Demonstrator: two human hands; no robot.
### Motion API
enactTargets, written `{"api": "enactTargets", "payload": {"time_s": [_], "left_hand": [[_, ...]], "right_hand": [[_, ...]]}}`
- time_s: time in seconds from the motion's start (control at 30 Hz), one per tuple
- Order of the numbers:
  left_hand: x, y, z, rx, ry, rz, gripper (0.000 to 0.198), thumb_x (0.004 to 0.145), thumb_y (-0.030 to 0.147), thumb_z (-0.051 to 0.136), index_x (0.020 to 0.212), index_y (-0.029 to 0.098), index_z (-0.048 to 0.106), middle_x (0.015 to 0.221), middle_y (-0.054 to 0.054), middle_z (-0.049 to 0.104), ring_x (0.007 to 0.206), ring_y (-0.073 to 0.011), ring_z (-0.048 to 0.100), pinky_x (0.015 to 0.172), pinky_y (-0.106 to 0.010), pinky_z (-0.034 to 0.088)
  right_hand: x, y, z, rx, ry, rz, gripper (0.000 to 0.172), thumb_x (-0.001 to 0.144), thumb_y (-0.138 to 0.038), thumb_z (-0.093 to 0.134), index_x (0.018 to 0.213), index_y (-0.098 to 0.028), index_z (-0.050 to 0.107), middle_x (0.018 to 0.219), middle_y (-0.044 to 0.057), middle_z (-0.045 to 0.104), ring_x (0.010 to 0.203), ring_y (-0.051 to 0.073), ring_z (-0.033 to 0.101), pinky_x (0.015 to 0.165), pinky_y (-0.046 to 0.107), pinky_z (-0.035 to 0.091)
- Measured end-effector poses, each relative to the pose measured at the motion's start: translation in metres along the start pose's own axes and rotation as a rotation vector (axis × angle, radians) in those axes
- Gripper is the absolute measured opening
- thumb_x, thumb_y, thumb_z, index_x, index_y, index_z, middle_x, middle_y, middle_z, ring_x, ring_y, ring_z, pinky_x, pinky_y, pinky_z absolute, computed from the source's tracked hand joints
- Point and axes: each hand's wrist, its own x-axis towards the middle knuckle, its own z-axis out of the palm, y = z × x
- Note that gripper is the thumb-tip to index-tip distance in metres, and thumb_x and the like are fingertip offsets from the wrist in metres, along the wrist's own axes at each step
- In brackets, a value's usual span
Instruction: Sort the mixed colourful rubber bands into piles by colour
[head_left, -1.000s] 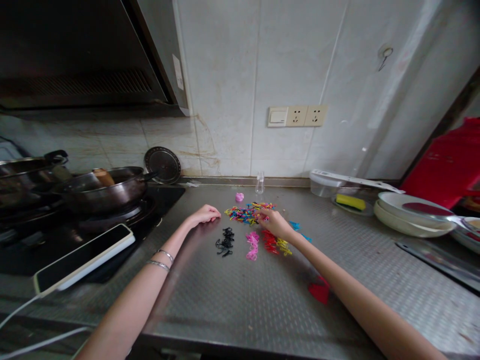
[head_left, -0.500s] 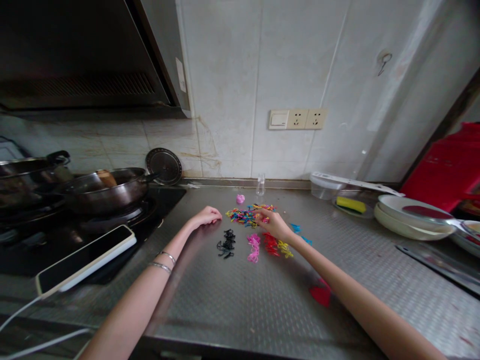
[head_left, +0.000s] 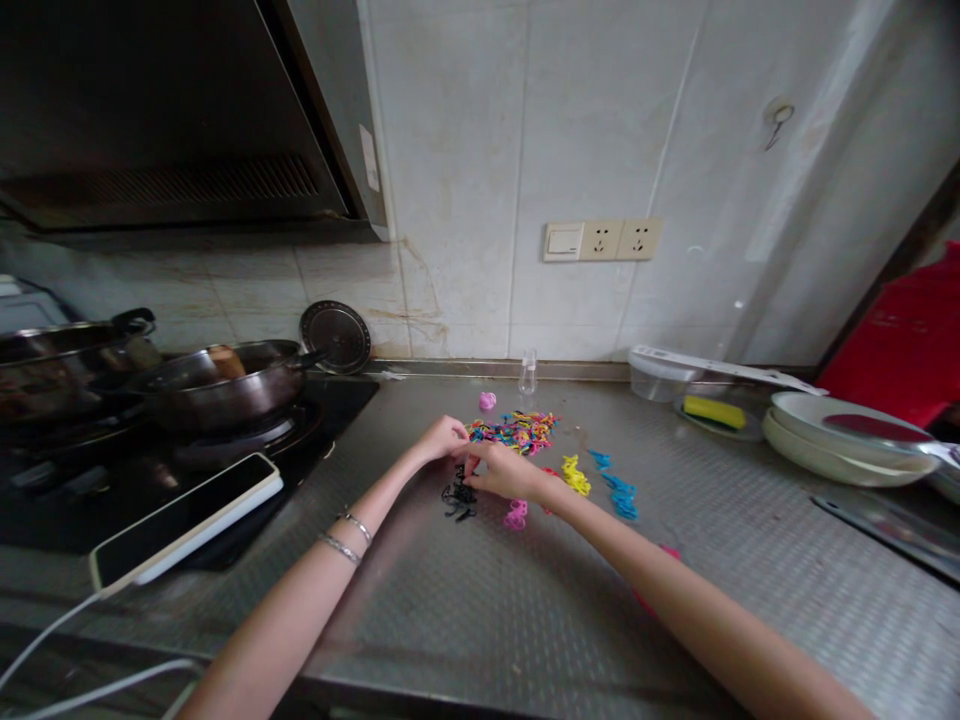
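Small rubber bands lie sorted by colour on the steel counter. My right hand (head_left: 504,470) is low over the black rubber bands (head_left: 459,497), its fingers pinched at their upper edge; anything between the fingertips is too small to make out. My left hand (head_left: 444,438) is closed beside the mixed-colour rubber bands (head_left: 525,432), nearly touching my right fingers; what it holds, if anything, is hidden. Pink bands (head_left: 516,514) show below my right wrist, which mostly covers the red bands (head_left: 550,474). Yellow bands (head_left: 575,475) and blue bands (head_left: 621,496) lie farther right.
A pink lump (head_left: 487,400) and a small clear bottle (head_left: 528,372) stand behind the mixed pile. At left are a phone (head_left: 184,520) on a cable and a pan (head_left: 225,395) on the stove. Bowls (head_left: 832,455) and a yellow sponge (head_left: 712,412) sit at right.
My right hand has moved left and nearer, from the mixed pile to the black bands. My left hand has shifted slightly right. The blue bands are now uncovered.
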Motion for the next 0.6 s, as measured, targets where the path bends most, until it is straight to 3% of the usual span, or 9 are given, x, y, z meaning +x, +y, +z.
{"api": "enactTargets", "payload": {"time_s": [0.13, 0.33, 0.6], "left_hand": [[-0.002, 0.000, 0.004, 0.101, 0.050, 0.050, 0.023, 0.062, 0.030, 0.058, 0.069, 0.009, 0.065, 0.049, 0.001, 0.053, 0.046, -0.0088, 0.044, 0.045, -0.019, 0.028], [-0.004, 0.005, 0.010, 0.181, 0.108, 0.057, 0.024, 0.067, 0.032, 0.055, 0.071, 0.011, 0.064, 0.051, 0.000, 0.055, 0.047, -0.0096, 0.045, 0.047, -0.020, 0.028], [-0.005, 0.008, 0.010, 0.218, 0.079, 0.078, 0.022, 0.069, 0.031, 0.053, 0.070, 0.011, 0.063, 0.048, 0.002, 0.051, 0.044, -0.0080, 0.040, 0.046, -0.020, 0.025]], "right_hand": [[-0.006, 0.010, -0.023, 0.003, 0.076, 0.034, 0.045, 0.070, -0.015, 0.054, 0.115, -0.019, 0.054, 0.078, 0.001, 0.067, 0.072, 0.013, 0.060, 0.070, 0.023, 0.042], [-0.017, 0.049, -0.071, -0.051, 0.298, 0.221, 0.035, 0.071, -0.020, 0.054, 0.105, -0.016, 0.059, 0.076, 0.002, 0.066, 0.067, 0.012, 0.060, 0.065, 0.022, 0.044], [-0.034, 0.083, -0.102, -0.146, 0.360, 0.325, 0.032, 0.071, -0.019, 0.051, 0.100, -0.015, 0.062, 0.071, 0.002, 0.066, 0.065, 0.012, 0.059, 0.061, 0.020, 0.044]]}}
